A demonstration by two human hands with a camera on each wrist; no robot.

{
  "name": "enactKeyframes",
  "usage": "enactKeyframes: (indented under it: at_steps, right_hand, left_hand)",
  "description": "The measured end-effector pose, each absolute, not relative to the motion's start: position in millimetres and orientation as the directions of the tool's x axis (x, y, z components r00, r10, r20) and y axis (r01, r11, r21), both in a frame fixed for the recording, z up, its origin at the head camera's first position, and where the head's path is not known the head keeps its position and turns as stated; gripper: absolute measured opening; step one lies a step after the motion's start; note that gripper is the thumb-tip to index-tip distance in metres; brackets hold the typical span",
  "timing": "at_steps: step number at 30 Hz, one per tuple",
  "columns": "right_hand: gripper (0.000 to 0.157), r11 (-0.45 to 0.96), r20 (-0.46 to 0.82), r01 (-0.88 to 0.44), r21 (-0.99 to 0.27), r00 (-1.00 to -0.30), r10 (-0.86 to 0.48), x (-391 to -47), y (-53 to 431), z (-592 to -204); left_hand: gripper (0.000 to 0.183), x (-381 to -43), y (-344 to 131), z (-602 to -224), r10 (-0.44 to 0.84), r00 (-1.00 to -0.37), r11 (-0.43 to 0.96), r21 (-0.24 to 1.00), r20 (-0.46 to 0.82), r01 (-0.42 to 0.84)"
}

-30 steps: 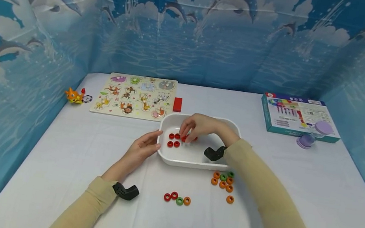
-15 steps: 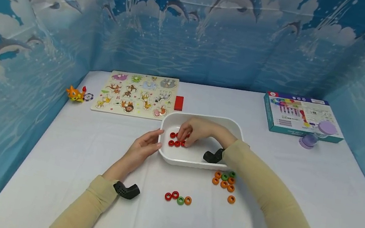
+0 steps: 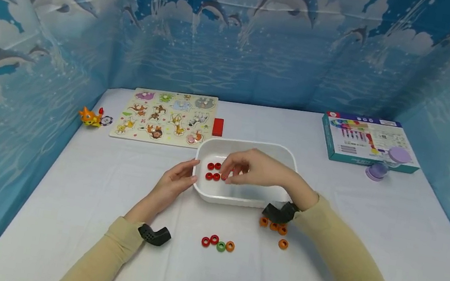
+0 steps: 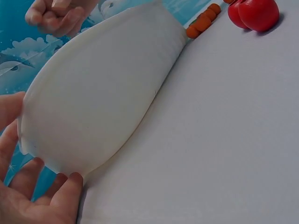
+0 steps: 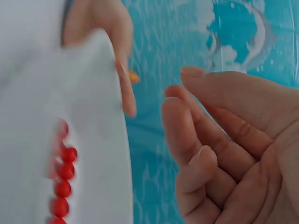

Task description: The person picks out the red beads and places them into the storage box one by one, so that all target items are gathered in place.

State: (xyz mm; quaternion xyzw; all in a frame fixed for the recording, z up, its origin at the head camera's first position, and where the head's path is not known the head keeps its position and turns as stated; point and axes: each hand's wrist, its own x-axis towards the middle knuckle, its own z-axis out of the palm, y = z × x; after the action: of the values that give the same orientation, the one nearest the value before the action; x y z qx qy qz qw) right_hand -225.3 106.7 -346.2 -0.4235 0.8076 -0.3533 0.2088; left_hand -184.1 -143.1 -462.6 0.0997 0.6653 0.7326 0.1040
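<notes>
A white tray (image 3: 242,201) holds several red ring-shaped beads (image 3: 209,176) in two rows at its left end. My left hand (image 3: 169,185) rests against the outside of that end; in the left wrist view its fingertips (image 4: 72,179) touch the outer wall and rim. Over the tray's middle, my right hand (image 3: 262,168) hovers near the beads and hides some of them. The right wrist view shows that hand (image 5: 224,135) with loosely bent fingers, thumb and forefinger apart and nothing between them.
Two red beads (image 3: 206,241), a green bead (image 3: 221,246) and an orange bead (image 3: 230,246) lie before the tray. Several orange beads (image 3: 274,226) sit beneath my right wrist. Behind are an animal puzzle board (image 3: 166,119), a red block (image 3: 218,127) and a teal box (image 3: 370,141).
My right hand, which was down at the red beads, has drawn back from them, its forearm shifting right and towards me. The left hand stays at the tray's end.
</notes>
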Motion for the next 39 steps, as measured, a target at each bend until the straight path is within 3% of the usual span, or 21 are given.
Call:
enactKeyframes:
  at_steps: [7,13,19,25,39]
  right_hand:
    - [0.015,0.362,-0.025,-0.537,-0.762,-0.535,-0.845,-167.4,104.1,-379.6]
    - [0.026,0.368,0.022,-0.543,-0.755,-0.582,-0.813,-135.9,100.9,-405.0]
    - [0.03,0.412,0.057,-0.573,-0.709,-0.628,-0.776,-129.0,98.7,-424.2]
    - [0.034,0.479,0.009,-0.558,-0.677,-0.658,-0.753,-126.7,96.8,-434.5]
    - [0.018,0.494,0.007,-0.575,-0.652,-0.657,-0.754,-126.4,99.2,-424.8]
  left_hand:
    - [0.05,-184.1,-143.3,-462.8,0.286,-0.958,-0.111,0.993,-0.003,-0.036]
    - [0.051,-183.9,-143.1,-460.7,0.284,-0.958,-0.125,0.99,-0.03,-0.069]
    - [0.051,-183.1,-142.3,-459.9,0.271,-0.962,-0.116,0.991,-0.039,-0.073]
    - [0.05,-182.4,-142.0,-458.5,0.27,-0.962,-0.108,0.991,-0.045,-0.077]
    - [0.053,-182.8,-143.0,-458.5,0.283,-0.958,-0.11,0.99,-0.048,-0.082]
